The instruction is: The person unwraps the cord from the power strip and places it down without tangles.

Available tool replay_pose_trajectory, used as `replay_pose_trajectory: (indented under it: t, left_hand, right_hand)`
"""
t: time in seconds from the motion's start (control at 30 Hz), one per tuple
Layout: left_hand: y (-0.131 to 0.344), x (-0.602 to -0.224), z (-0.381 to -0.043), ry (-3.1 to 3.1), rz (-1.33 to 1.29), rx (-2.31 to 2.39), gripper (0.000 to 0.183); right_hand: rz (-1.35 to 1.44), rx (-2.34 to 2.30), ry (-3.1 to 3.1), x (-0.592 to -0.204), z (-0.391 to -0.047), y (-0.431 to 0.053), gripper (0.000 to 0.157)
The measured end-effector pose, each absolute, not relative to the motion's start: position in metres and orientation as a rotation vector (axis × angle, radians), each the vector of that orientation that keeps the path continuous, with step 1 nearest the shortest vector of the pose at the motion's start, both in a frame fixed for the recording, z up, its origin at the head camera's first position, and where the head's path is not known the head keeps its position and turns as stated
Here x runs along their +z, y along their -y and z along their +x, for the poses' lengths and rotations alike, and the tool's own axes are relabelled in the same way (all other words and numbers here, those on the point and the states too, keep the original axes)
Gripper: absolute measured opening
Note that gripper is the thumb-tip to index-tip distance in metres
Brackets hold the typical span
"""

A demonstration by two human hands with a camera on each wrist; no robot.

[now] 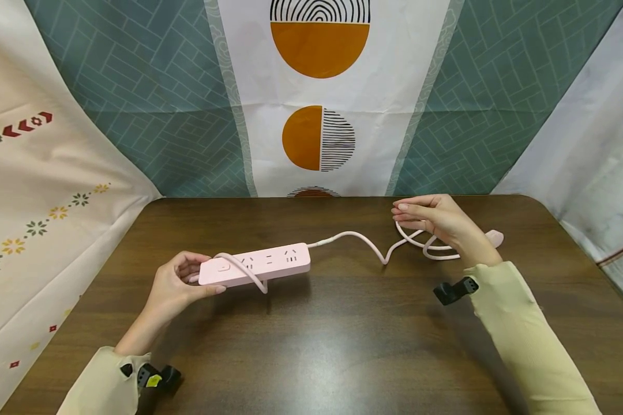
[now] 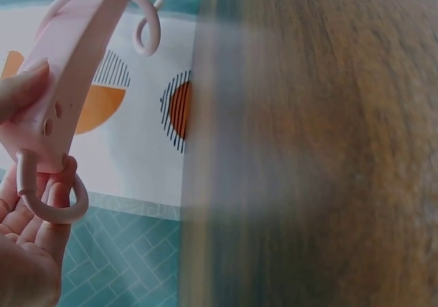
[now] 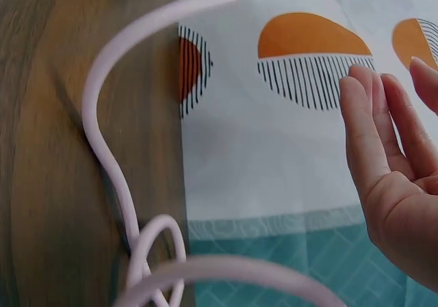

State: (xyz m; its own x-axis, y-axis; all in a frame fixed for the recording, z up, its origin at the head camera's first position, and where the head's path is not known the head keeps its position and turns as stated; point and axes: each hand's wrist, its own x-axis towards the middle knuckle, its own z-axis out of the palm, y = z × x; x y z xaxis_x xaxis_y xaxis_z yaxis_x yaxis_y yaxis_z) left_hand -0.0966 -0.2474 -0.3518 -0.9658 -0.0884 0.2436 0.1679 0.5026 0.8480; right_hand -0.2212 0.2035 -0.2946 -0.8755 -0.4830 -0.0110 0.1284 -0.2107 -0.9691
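Note:
A pink power strip (image 1: 277, 263) is held near its left end by my left hand (image 1: 172, 283), thumb on the near side and fingers behind. Its pink cord (image 1: 363, 237) is looped over the strip's left half. The left wrist view shows a bend of cord (image 2: 61, 215) across the fingers below the strip's end. From the strip's right end the cord runs to loose loops beside the right hand (image 1: 438, 221). That hand is raised over these loops, fingers extended, with nothing in its grasp in the right wrist view. Behind its wrist, the pale pink plug (image 1: 495, 237) shows partly.
A dark brown wooden table (image 1: 311, 346) lies under both hands. Patterned cloth (image 1: 187, 144) hangs along its far edge, with a cream cloth (image 1: 57, 230) at the left and whitish cloth (image 1: 586, 161) at the right. Each wrist carries a small black camera (image 1: 454, 291).

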Motion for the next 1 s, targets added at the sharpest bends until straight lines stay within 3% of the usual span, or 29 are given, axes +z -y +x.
replay_pose_trajectory:
  t: [0.6,0.83,1.0]
  left_hand:
    - [0.25,-0.352,-0.095,2.479,-0.115,-1.467,0.054]
    - [0.251,-0.35,-0.095,2.464,-0.118,-1.483,0.054]
    - [0.25,-0.349,-0.094,2.444,-0.13,-1.516,0.054]
  right_hand:
    - [-0.426,-1.994,-1.807,-0.309,-0.232,-0.151,0.012]
    - [-0.386,-1.929,-1.839,-0.313,-0.239,-0.131,0.033]
    - [-0.372,-1.869,-1.888,-0.318,-0.242,-0.119,0.036]
